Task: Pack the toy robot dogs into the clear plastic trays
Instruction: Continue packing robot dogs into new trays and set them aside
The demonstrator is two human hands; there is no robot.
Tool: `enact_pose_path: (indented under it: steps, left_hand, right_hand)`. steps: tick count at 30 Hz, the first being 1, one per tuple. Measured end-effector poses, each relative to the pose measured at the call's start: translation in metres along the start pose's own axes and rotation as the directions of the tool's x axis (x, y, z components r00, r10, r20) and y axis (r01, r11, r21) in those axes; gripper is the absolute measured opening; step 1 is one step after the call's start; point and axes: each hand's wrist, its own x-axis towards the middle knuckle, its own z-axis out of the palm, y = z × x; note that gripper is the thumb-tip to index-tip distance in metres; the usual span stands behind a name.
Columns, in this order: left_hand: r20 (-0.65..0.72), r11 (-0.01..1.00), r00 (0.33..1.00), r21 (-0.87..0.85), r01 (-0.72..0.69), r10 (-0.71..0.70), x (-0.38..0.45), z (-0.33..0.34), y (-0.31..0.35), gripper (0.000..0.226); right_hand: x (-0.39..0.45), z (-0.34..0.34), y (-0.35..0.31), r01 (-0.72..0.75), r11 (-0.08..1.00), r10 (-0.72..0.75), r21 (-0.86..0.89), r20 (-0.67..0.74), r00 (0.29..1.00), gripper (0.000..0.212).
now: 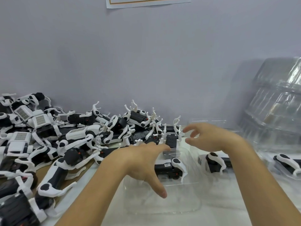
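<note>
Neither grip holds anything: the left hand [140, 160] and the right hand [210, 139] are both spread open over a clear tray [192, 203] on the worktop [104, 173]. One toy dog [169, 168] already lies in that tray. More packed trays [216, 162] sit to the right. A big pile of loose dogs [53, 141] waits on the left. I think one dog is just packed, so the next move is to reach left and pick another from the pile.

We can read nothing: the small label [167, 165] on one toy dog's black body is too blurred
</note>
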Motion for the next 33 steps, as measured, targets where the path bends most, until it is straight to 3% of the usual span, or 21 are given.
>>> enact_pose_path:
  steps: [13, 23, 27, 33]
  left_hand:
    - [-0.12, 0.989, 0.99, -0.12, -0.09, 0.075, 0.012, 0.015, 0.002, 0.106]
    - [-0.083, 0.992, 0.994, -0.097, -0.078, 0.07, 0.007, 0.004, -0.013, 0.105]
    - [-0.112, 0.989, 0.992, -0.128, -0.073, 0.059, 0.012, 0.014, -0.002, 0.111]
    - [-0.165, 0.976, 0.983, -0.189, -0.111, 0.08, 0.022, 0.026, 0.015, 0.101]
  right_hand:
    - [0.007, 0.007, -0.01, 0.105, 0.984, -0.084, 0.145, -0.141, 0.986, 0.035]
    - [0.007, 0.007, -0.007, 0.103, 0.982, -0.079, 0.16, -0.147, 0.986, 0.034]
    - [0.007, 0.006, -0.006, 0.109, 0.98, -0.083, 0.169, -0.154, 0.985, 0.033]
    - [0.008, 0.004, -0.007, 0.117, 0.975, -0.083, 0.189, -0.179, 0.98, 0.033]
